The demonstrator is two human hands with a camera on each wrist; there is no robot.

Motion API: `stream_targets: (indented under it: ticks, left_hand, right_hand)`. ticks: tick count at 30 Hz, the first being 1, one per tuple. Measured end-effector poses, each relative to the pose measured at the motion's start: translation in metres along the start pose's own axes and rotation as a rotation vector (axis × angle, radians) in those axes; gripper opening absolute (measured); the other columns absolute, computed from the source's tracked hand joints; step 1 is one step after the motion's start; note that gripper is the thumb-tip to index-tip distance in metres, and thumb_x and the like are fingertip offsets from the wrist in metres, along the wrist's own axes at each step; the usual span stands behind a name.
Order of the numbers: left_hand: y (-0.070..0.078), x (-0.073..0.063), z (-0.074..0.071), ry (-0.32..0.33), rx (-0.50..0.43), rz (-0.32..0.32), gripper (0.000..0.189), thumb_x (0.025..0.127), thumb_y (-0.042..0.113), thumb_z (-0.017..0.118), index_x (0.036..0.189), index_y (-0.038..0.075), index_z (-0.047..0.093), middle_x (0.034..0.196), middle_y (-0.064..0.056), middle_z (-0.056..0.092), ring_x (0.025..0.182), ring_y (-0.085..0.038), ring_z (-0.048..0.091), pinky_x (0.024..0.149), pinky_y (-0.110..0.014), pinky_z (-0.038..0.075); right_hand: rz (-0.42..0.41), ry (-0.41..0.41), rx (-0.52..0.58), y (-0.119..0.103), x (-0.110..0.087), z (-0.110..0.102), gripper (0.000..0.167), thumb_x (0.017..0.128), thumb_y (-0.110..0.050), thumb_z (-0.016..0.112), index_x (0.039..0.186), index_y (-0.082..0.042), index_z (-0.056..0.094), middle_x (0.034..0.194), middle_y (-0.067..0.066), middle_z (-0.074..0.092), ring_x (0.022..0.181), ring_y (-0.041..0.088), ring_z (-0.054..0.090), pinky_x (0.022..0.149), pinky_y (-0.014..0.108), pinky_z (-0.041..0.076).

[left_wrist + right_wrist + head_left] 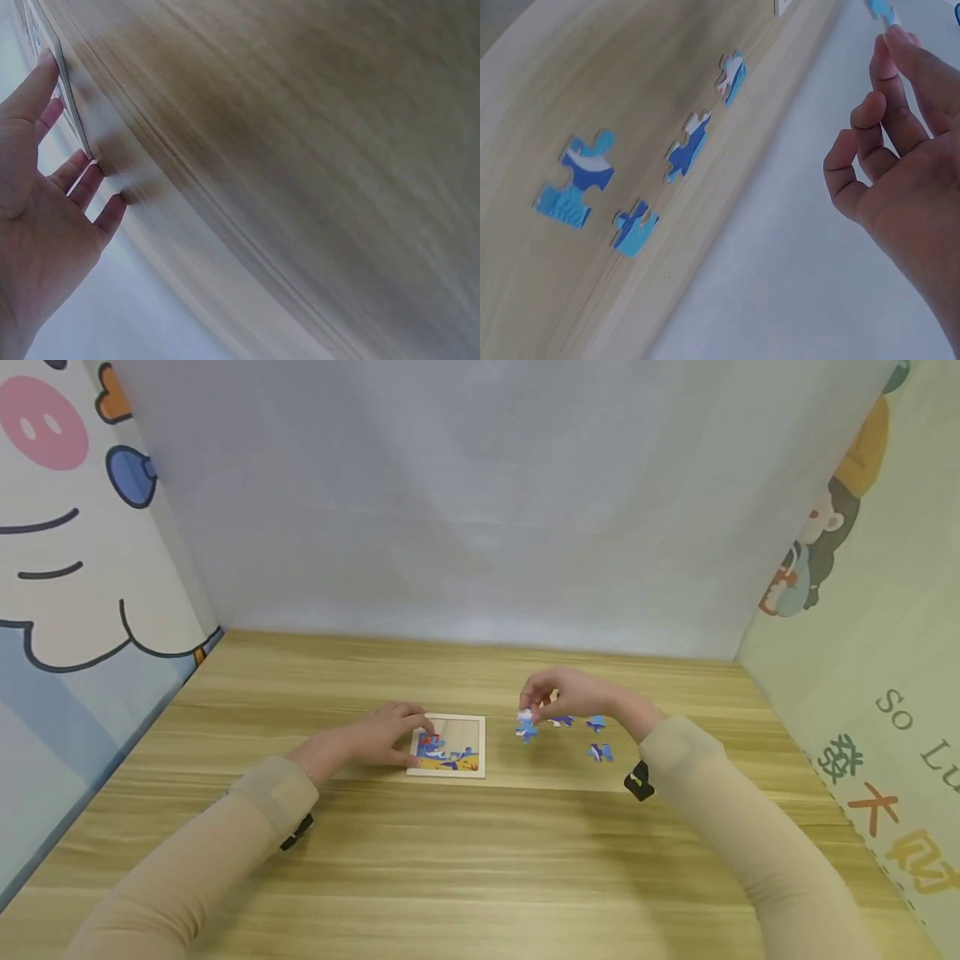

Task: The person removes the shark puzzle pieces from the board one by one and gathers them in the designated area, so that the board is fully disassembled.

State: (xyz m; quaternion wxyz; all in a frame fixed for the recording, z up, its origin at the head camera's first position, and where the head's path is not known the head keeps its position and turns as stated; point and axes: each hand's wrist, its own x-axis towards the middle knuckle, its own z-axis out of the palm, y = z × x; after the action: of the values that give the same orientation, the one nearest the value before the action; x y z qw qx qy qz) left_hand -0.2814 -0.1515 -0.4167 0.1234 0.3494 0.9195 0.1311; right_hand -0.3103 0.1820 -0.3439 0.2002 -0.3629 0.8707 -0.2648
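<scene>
My right hand [564, 692] pinches a blue and white jigsaw piece [527, 732] between thumb and fingertips, above the table to the right of the puzzle tray. Only part of that piece [883, 10] shows at the top of the right wrist view. The wooden tray [482, 747] lies flat, its lower part filled with joined pieces [450, 760] and its upper part bare wood. My left hand [386, 733] rests at the tray's left side, fingers spread and loosely bent. In the left wrist view, the thumb [37, 82] touches the tray's edge [70, 101].
Several loose pieces lie right of the tray, among them a two-knobbed blue piece [577, 180], a small blue one [635, 229], a dark blue one [688, 148] and a white-and-blue one [733, 77]. A pale curtain [480, 527] stands behind the wooden table [450, 860].
</scene>
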Motion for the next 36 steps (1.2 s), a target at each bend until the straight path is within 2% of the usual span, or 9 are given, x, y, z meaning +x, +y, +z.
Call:
stream_targets:
  ticks: [8, 17, 23, 29, 36]
  left_hand:
    - [0.000, 0.000, 0.001, -0.006, 0.007, -0.001, 0.048, 0.089, 0.037, 0.065, 0.132, 0.021, 0.049, 0.148, -0.019, 0.032, 0.137, -0.042, 0.025, 0.110, -0.061, 0.021]
    - [-0.001, 0.000, 0.002, 0.000, 0.032, 0.021, 0.045, 0.089, 0.037, 0.064, 0.130, 0.023, 0.050, 0.146, -0.019, 0.034, 0.135, -0.042, 0.028, 0.108, -0.061, 0.024]
    - [-0.001, 0.000, 0.002, -0.005, 0.013, 0.006, 0.045, 0.089, 0.036, 0.065, 0.130, 0.023, 0.050, 0.146, -0.018, 0.034, 0.135, -0.041, 0.028, 0.108, -0.060, 0.024]
    - [-0.001, 0.001, 0.002, -0.009, 0.009, -0.009, 0.046, 0.089, 0.037, 0.064, 0.130, 0.024, 0.050, 0.147, -0.016, 0.033, 0.137, -0.039, 0.027, 0.110, -0.059, 0.023]
    - [-0.002, 0.001, 0.003, 0.005, -0.015, -0.005, 0.047, 0.088, 0.037, 0.065, 0.131, 0.026, 0.048, 0.147, -0.014, 0.034, 0.137, -0.038, 0.027, 0.109, -0.060, 0.023]
  right_hand:
    - [0.033, -0.009, 0.002, 0.024, -0.022, -0.007, 0.013, 0.087, -0.013, 0.068, 0.100, -0.011, 0.066, 0.092, 0.000, 0.063, 0.084, 0.016, 0.056, 0.076, 0.033, 0.047]
    - [0.124, -0.031, 0.033, 0.053, -0.038, 0.002, 0.013, 0.088, -0.012, 0.066, 0.101, -0.013, 0.065, 0.090, 0.000, 0.062, 0.084, 0.015, 0.055, 0.076, 0.031, 0.047]
    - [0.147, -0.011, 0.052, 0.064, -0.040, 0.009, 0.014, 0.088, -0.011, 0.066, 0.102, -0.014, 0.066, 0.087, 0.001, 0.061, 0.080, 0.017, 0.055, 0.076, 0.034, 0.047]
    - [0.162, -0.003, 0.069, 0.075, -0.038, 0.018, 0.014, 0.088, -0.010, 0.066, 0.102, -0.012, 0.065, 0.089, 0.003, 0.061, 0.080, 0.016, 0.054, 0.072, 0.029, 0.048]
    - [0.150, 0.001, 0.107, 0.075, -0.035, 0.025, 0.012, 0.089, -0.008, 0.064, 0.101, -0.008, 0.064, 0.088, 0.005, 0.060, 0.079, 0.017, 0.052, 0.071, 0.030, 0.047]
